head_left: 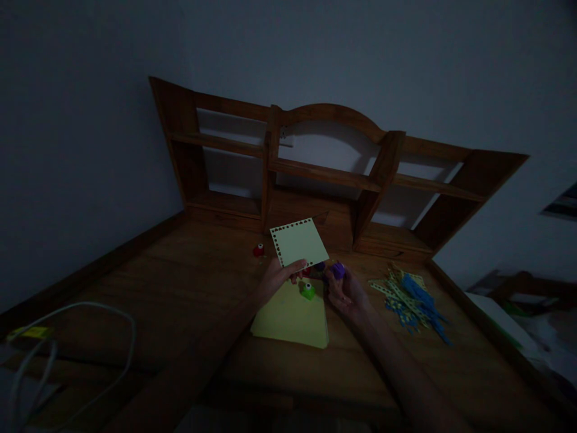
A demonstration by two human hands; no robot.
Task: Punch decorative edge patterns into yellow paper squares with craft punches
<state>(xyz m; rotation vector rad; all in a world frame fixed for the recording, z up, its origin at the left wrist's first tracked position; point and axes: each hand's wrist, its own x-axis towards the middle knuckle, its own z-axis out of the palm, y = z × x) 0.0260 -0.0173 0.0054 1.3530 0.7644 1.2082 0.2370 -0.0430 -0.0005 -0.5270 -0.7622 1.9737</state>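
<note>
My left hand point(280, 278) pinches the lower edge of a pale yellow paper sheet point(300, 242), which is tilted up over the desk. Small shapes are punched along its top, left and part of its bottom edge. In my right hand point(345, 294) is a purple craft punch point(338, 270), held just right of the sheet. Under my left hand lies a stack of yellow paper point(293, 322), with a green craft punch point(308, 291) resting on it. A red craft punch point(258, 249) sits on the desk left of the sheet. Other dark and red pieces between my hands are partly hidden.
A wooden desk point(189, 282) carries a shelf unit point(320, 171) along its back. To the right lies a pile of yellow and blue paper scraps point(412, 297). A white cable point(130, 337) loops at the left front, near a yellow object point(33, 332).
</note>
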